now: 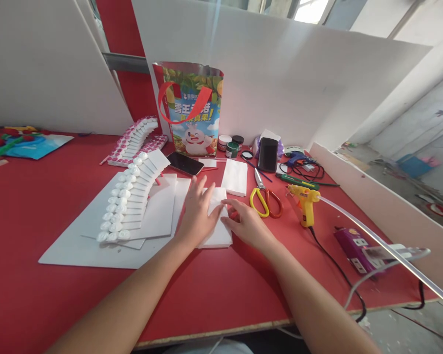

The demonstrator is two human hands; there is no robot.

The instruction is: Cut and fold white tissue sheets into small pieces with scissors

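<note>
My left hand (198, 212) lies across a stack of thin white rectangular sheets (217, 237), fingers stretched out and pressing on it. At the stack's right edge is my right hand (251, 226), its thumb and forefinger apart and touching the side. Whether the sheets are paper or foam I cannot tell. Another white stack (235, 176) lies just beyond. To the left, a curved fan of white strips edged with white rosettes (120, 204) rests on white boards (74, 246). Scissors (265, 199) with yellow and red handles lie right of my hands, blades slightly apart.
A yellow glue gun (305, 199) with a long clear stick stands at right, near a purple power strip (358, 250). Behind are a phone (185, 163), paint jars (232, 149), a colourful bag (195, 113) and a pink-edged fan (135, 137). The table's front edge (221, 335) is close.
</note>
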